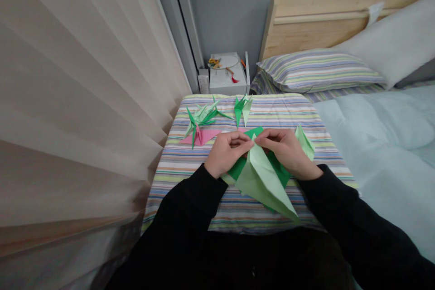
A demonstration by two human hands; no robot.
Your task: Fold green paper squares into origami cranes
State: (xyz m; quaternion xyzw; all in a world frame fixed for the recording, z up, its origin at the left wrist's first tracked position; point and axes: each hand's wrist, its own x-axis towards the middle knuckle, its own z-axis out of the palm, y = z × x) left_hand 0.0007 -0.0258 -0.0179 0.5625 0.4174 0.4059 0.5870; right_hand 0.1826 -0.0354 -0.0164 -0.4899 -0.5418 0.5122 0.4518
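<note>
A light green sheet of folded paper (263, 174) comes to a point at the top, where both hands meet. My left hand (228, 150) pinches that tip from the left, fingers curled. From the right, my right hand (287, 148) pinches the same tip between thumb and fingers. Beneath it lies dark green paper (281, 171), partly hidden by the folded sheet and my hands. Another light green folded piece (305, 143) stands just beyond my right wrist.
Several folded green paper shapes (204, 115) lie at the table's far left, beside a pink one (202, 136). Two more green pieces (242, 109) sit at the back middle. A striped cloth (180, 176) covers the table. A curtain (102, 77) hangs left; a bed (377, 136) stands right.
</note>
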